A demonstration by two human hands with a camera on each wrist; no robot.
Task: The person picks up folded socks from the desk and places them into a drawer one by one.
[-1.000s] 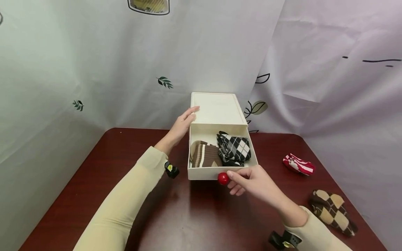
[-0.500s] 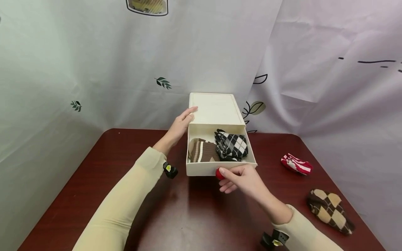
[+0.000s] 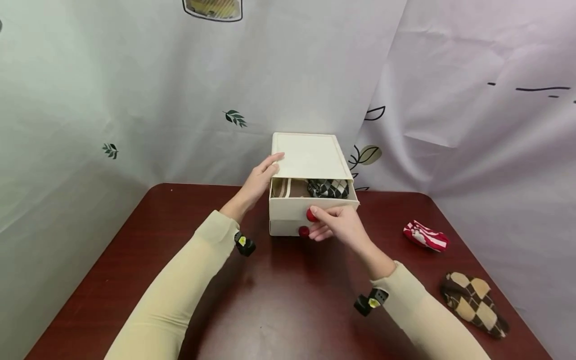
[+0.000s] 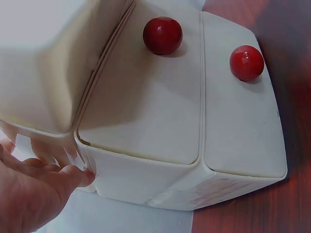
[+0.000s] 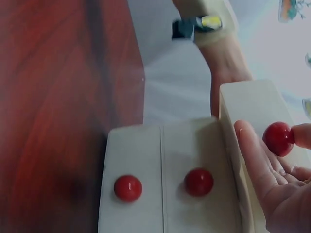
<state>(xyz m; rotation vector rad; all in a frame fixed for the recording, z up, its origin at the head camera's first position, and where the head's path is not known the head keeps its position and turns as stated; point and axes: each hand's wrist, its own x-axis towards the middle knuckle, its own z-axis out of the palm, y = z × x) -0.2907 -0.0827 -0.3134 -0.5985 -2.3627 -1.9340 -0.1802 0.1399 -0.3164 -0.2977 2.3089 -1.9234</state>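
A cream drawer unit stands against the back cloth. Its top drawer is pulled partway out, showing a folded brown striped sock and a black-and-white argyle sock. My right hand pinches this drawer's red knob at the thumb, the other fingers stretched out beneath it. My left hand rests on the unit's left side, with fingertips over the edge of its top. In the left wrist view, two lower drawers with a red knob and another knob are shut.
On the table's right lie a red-and-white striped sock and a brown-and-tan argyle sock. The table is dark red and glossy. A pale patterned cloth hangs behind and at both sides.
The top drawer has slid inward with my right hand on its knob, so less of the socks shows and a lower drawer appears beneath. My left hand stays on the unit.
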